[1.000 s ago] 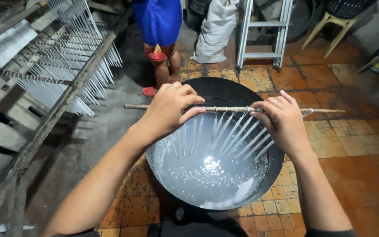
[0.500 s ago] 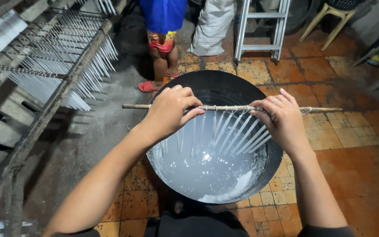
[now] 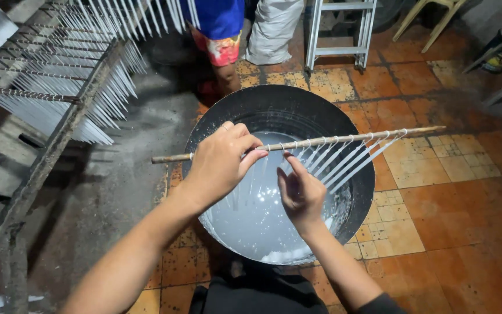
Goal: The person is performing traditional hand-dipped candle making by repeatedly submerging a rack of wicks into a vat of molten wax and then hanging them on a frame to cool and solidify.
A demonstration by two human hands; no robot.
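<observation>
While gripping the stick point(image 3: 344, 138) in the closed left hand point(image 3: 222, 160), fingered hanging candles point(image 3: 344, 164) with the open, empty right hand point(image 3: 300, 189) beside it; probably called for keeping level.

The floor point(image 3: 437, 192) is laid with worn orange-brown tiles, mottled and stained, giving way at the left to bare grey concrete point(image 3: 129, 174). A rough wooden drying rack point(image 3: 47, 157) runs along the left side, hung with rows of thin white tapers point(image 3: 106, 99). At the top edge stand an aluminium stepladder point(image 3: 335, 35), a full white sack point(image 3: 271, 32) and the legs of a pale plastic stool point(image 3: 422, 17).
</observation>
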